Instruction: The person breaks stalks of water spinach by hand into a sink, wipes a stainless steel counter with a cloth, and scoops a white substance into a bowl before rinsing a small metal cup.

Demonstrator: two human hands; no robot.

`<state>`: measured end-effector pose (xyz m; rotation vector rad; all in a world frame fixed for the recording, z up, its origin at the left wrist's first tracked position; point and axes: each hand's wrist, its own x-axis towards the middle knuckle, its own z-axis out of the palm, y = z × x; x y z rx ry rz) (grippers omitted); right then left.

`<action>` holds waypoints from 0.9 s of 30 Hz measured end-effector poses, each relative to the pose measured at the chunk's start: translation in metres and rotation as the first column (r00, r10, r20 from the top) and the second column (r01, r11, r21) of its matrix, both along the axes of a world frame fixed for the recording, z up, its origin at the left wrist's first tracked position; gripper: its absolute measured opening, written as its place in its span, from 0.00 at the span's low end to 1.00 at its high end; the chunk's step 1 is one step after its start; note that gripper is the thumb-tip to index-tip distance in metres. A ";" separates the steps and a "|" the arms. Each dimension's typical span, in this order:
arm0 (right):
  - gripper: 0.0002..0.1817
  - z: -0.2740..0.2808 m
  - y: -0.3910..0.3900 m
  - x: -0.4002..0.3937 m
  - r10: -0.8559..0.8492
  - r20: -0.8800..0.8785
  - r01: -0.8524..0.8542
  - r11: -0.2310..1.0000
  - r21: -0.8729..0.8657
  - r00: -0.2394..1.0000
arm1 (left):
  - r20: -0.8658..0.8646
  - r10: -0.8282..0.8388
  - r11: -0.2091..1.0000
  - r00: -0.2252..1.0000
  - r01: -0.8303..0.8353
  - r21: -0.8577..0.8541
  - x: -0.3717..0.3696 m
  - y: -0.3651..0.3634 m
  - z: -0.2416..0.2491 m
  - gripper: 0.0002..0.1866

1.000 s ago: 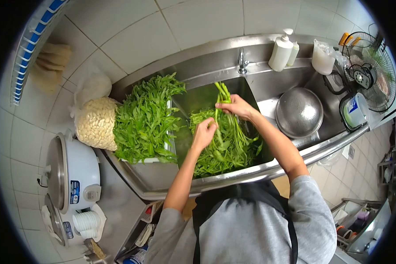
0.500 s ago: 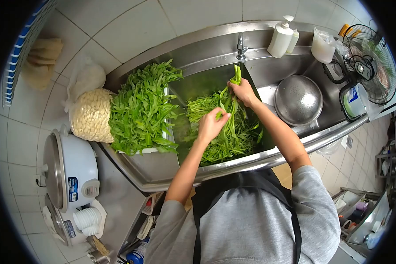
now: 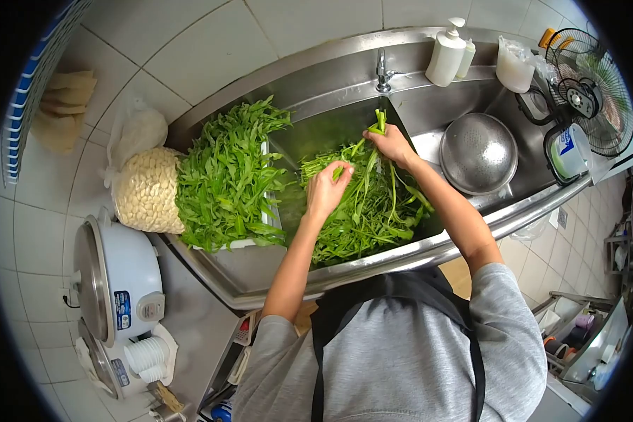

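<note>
Over the left sink basin, my right hand (image 3: 392, 144) is closed around the stem ends of a bunch of leafy greens (image 3: 381, 121), whose leaves hang down into the basin. My left hand (image 3: 328, 186) is raised lower and to the left, its fingertips pinched together; anything between them is too small to name. Below both hands a heap of loose greens (image 3: 366, 232) lies in the basin. Left of the basin, a white tray (image 3: 240, 244) is piled high with leafy greens (image 3: 225, 176).
A metal colander (image 3: 478, 153) sits upside down in the right basin. Behind are a faucet (image 3: 382, 70) and a pump bottle (image 3: 446, 56). A fan (image 3: 584, 95) stands at the right. At the left are a bag of pale pieces (image 3: 148, 190) and a rice cooker (image 3: 123, 274).
My left hand has moved down and left, away from the bunch. The stems in my right hand have dropped slightly, and their leaves have swung to the right.
</note>
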<state>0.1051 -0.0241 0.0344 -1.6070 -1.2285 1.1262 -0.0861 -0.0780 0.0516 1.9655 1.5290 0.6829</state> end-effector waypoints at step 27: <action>0.19 -0.005 -0.006 -0.022 0.145 -0.054 -0.140 0.986 0.092 0.988 | 0.417 0.053 0.980 0.907 0.033 -0.196 0.008 0.027 -0.030 0.09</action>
